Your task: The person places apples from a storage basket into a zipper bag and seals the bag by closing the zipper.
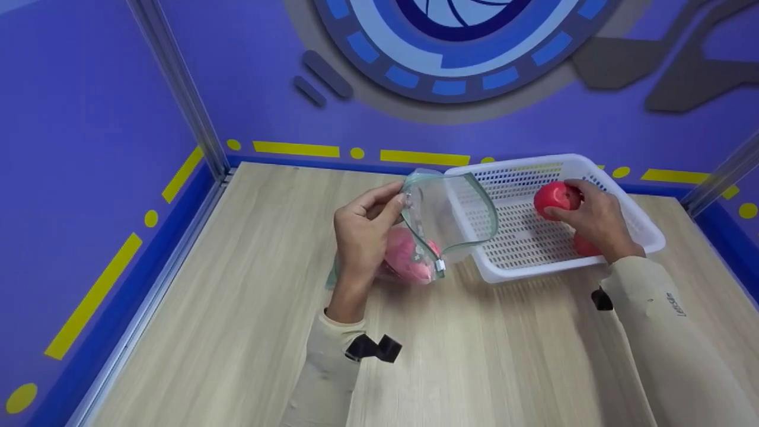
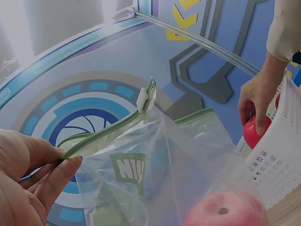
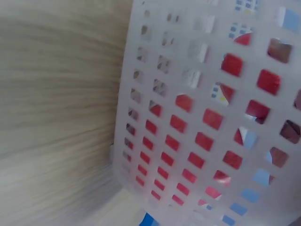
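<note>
While the left hand pinches the edge of a clear zip bag between thumb and fingertips, the right hand has its fingers and thumb curled round a red apple. The bag has green edging, and its mouth gapes toward a white basket standing just beside it on the wooden table. A pinkish apple sits low in the bag, seen through the plastic, and a white slider is at the near end of the zip. From the head view, the gripped apple is over the basket's slotted floor; whether it is above the rim, I cannot tell. Another red apple lies in the basket, partly hidden beneath the right hand. Red shows through the holes of the basket wall in the right wrist view.
</note>
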